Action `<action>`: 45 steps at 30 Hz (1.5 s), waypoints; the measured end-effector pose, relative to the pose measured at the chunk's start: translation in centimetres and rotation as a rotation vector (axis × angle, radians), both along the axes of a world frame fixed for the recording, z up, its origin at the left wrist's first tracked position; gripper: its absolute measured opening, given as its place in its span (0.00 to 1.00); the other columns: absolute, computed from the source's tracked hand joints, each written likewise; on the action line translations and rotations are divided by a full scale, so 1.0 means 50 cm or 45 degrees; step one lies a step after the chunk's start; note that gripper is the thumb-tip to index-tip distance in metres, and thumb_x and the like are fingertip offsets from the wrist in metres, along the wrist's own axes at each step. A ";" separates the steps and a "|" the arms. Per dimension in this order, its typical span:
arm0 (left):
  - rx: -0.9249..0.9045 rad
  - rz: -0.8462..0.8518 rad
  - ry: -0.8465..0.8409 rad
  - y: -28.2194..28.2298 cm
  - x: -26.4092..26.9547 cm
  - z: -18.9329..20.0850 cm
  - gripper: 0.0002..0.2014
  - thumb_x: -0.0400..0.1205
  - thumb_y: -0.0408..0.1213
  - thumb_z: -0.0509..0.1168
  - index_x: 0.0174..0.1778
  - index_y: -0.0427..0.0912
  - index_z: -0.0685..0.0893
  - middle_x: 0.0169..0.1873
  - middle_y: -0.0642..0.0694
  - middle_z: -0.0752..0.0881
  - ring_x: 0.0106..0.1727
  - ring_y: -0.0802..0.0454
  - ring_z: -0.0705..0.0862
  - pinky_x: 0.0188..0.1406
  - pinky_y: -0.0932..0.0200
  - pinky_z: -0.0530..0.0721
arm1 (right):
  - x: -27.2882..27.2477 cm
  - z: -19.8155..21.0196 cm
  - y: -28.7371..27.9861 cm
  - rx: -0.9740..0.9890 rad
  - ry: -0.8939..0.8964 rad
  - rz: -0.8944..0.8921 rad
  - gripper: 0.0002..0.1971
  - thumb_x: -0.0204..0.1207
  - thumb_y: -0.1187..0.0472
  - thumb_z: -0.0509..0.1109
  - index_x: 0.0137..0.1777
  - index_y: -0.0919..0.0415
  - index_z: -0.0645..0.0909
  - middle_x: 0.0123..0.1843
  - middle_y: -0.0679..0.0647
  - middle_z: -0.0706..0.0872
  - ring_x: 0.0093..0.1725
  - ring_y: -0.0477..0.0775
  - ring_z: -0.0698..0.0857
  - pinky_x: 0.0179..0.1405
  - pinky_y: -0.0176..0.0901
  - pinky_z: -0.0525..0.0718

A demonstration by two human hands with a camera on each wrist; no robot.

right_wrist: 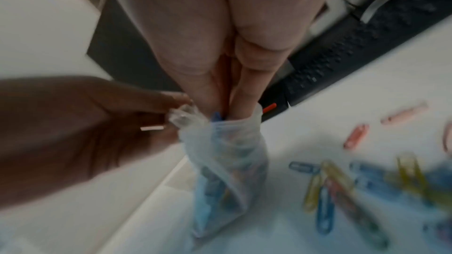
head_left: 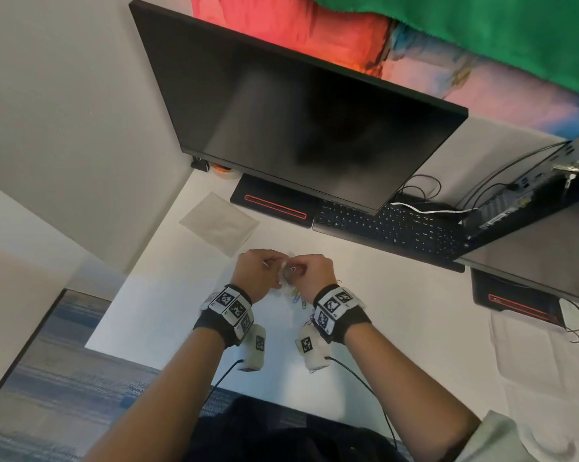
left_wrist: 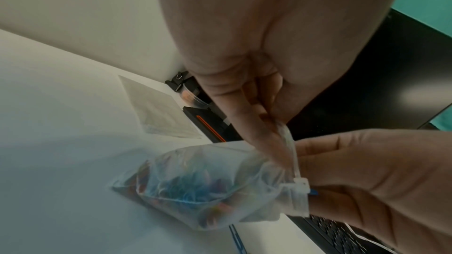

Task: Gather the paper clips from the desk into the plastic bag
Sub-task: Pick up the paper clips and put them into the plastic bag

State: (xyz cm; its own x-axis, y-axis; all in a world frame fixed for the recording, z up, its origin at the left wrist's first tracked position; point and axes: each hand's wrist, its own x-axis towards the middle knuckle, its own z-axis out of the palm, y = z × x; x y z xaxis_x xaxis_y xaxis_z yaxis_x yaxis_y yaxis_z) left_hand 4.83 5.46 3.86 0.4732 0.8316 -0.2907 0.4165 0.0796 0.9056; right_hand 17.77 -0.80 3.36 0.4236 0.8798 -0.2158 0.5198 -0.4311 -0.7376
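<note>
From the head view we bring our left hand (head_left: 256, 273) and right hand (head_left: 311, 273) together above the white desk (head_left: 398, 328), fingers curled tight around the small plastic bag (head_left: 286, 273); loose paper clips (head_left: 298, 299) lie just below at 6 o'clock, and a flat clear sleeve (head_left: 220, 221) rests at 11 o'clock near the matte black monitor (head_left: 298, 118) and keyboard (head_left: 391, 228). At the left wrist, our thumb and forefinger pinch the bag's crumpled rim; the thin, cloudy film (left_wrist: 208, 184) bulges with blue and red clips, and the right hand (left_wrist: 367, 181) grips its mouth from 3 o'clock. At the right wrist, our narrowed fingertips (right_wrist: 220, 107) dip into the bag's mouth (right_wrist: 227, 154) with a blue clip, while glossy yellow, blue and pink clips (right_wrist: 342, 190) scatter at 4 o'clock. We can read no writing.
</note>
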 end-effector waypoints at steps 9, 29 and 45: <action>-0.004 -0.018 0.009 -0.002 -0.003 0.000 0.08 0.83 0.29 0.66 0.51 0.36 0.91 0.31 0.46 0.87 0.32 0.46 0.89 0.39 0.50 0.93 | 0.001 -0.009 0.004 -0.100 -0.279 0.254 0.10 0.72 0.68 0.70 0.44 0.54 0.90 0.39 0.54 0.90 0.39 0.53 0.86 0.46 0.44 0.87; -0.055 0.095 -0.027 0.006 -0.016 -0.010 0.10 0.85 0.30 0.64 0.54 0.38 0.91 0.37 0.42 0.88 0.32 0.50 0.89 0.40 0.52 0.93 | 0.182 -0.088 -0.226 -0.698 -0.154 0.176 0.57 0.56 0.50 0.86 0.83 0.53 0.57 0.66 0.57 0.65 0.67 0.58 0.73 0.69 0.46 0.76; 0.006 -0.013 0.043 0.004 -0.004 -0.008 0.10 0.83 0.29 0.65 0.51 0.43 0.91 0.31 0.48 0.89 0.28 0.52 0.88 0.37 0.60 0.91 | 0.145 -0.116 -0.129 -0.328 -0.445 0.160 0.11 0.78 0.62 0.71 0.57 0.57 0.90 0.55 0.56 0.90 0.54 0.54 0.87 0.62 0.38 0.82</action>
State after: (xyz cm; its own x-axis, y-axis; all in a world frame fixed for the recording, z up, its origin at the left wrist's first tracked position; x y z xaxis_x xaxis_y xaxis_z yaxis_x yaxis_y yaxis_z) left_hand 4.64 5.64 3.46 0.4715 0.8283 -0.3028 0.4473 0.0713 0.8915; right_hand 25.03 -7.27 -2.42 0.4031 0.8654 -0.2975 0.7787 -0.4952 -0.3853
